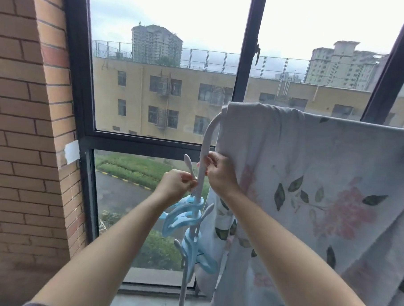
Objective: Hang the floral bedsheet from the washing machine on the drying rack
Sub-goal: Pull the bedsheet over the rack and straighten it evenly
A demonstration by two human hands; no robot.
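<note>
Left hand [176, 183] grip pinches the topmost of three blue clips [184, 218]; right hand [218, 174] grip pinches the one floral bedsheet [311, 180] at the drying rack [207, 139] pole.

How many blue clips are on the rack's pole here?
3, stacked down the white pole: top clip under the left hand, middle clip jutting left, bottom clip beside the bedsheet. They overlap; more may be hidden.
</note>
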